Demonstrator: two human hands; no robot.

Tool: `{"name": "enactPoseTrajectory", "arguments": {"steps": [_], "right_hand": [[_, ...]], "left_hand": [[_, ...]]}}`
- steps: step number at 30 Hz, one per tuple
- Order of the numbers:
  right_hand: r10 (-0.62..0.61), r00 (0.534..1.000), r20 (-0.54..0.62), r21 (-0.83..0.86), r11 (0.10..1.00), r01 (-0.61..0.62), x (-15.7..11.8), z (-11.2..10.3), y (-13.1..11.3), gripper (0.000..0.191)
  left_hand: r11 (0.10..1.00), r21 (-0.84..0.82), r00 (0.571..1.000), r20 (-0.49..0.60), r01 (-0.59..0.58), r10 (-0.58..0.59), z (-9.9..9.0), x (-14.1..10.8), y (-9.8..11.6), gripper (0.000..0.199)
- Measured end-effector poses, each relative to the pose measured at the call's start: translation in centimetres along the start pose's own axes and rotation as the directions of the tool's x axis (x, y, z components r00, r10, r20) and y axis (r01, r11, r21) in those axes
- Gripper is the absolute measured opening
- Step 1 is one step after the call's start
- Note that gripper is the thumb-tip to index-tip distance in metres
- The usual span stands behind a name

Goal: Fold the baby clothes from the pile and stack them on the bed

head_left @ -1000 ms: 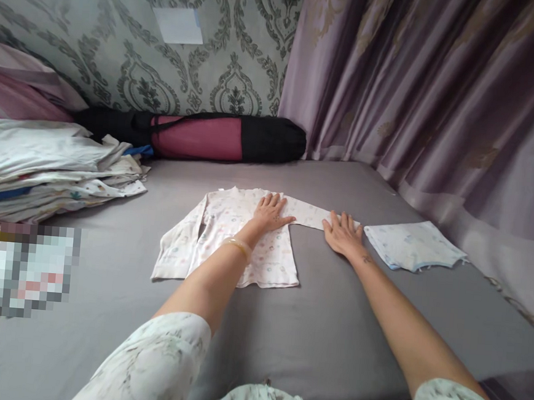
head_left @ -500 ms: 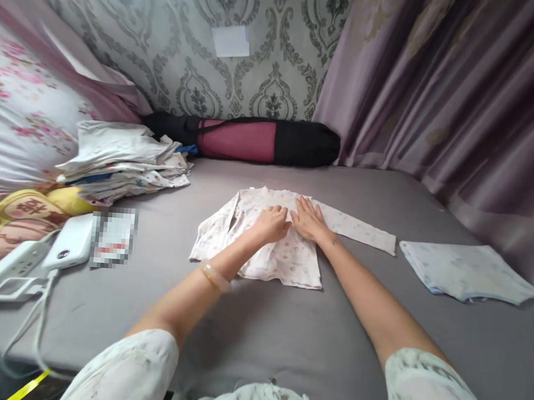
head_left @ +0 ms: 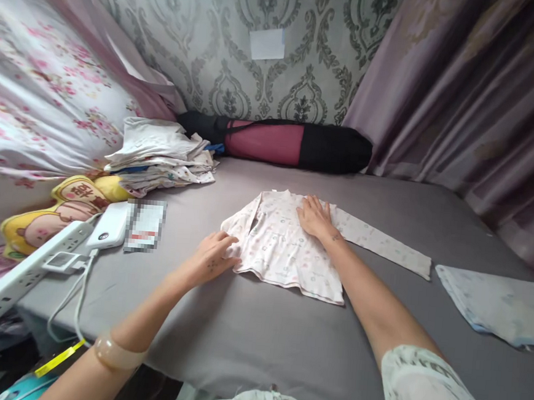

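A small long-sleeved shirt (head_left: pixel 282 244), pale with a faint print, lies spread on the grey bed sheet. Its right sleeve stretches out flat to the right, while the left one angles down along the body. My right hand (head_left: pixel 314 216) rests flat on the upper right of the shirt, fingers spread. At the end of the left sleeve is my left hand (head_left: pixel 214 257), thumb and fingers apart and touching or just beside the cloth. A bangle circles my left forearm.
Folded clothes (head_left: pixel 159 154) are stacked at the back left. Nearer stand a white power bank (head_left: pixel 110 224), a power strip (head_left: pixel 25 273) with cables and a yellow cushion (head_left: pixel 37 231). A black and red long bag (head_left: pixel 271 143) lies along the wall; a folded pale cloth (head_left: pixel 499 304) lies right.
My left hand has moved from the middle of the shirt down-left to the left sleeve's end. My right hand stays on the shirt's upper right. The view has turned left.
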State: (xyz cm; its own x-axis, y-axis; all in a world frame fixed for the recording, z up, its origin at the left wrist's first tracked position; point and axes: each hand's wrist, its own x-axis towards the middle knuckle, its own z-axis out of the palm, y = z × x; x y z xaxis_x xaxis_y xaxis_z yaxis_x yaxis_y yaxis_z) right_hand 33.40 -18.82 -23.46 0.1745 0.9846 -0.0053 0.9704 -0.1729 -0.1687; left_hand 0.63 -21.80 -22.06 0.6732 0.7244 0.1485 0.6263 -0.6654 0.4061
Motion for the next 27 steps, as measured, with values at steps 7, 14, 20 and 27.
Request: {"name": "enactPoseTrajectory", "arguments": {"steps": [7,14,20,27], "right_hand": [[-0.194,0.972,0.134,0.142,0.974,0.175,1.6,1.2,-6.8,0.061],[-0.141,0.986,0.091,0.179,0.976,0.123,3.9,1.9,-8.8,0.054],[-0.138,0.99,0.039,0.176,0.976,0.129,4.6,2.9,-9.7,0.053],[-0.103,0.994,0.039,0.161,0.982,0.096,5.0,3.8,-9.7,0.056]], "left_hand": [[0.998,-0.04,0.999,0.027,0.045,-0.044,0.0,-1.1,0.0,0.04],[0.996,-0.084,0.997,0.055,-0.042,0.047,-0.5,-1.7,-1.5,0.023],[0.995,0.038,0.994,0.066,-0.088,0.085,-0.4,-0.9,-1.2,0.023],[0.841,-0.485,0.93,-0.131,0.241,-0.342,-3.3,2.0,-3.3,0.02]]}}
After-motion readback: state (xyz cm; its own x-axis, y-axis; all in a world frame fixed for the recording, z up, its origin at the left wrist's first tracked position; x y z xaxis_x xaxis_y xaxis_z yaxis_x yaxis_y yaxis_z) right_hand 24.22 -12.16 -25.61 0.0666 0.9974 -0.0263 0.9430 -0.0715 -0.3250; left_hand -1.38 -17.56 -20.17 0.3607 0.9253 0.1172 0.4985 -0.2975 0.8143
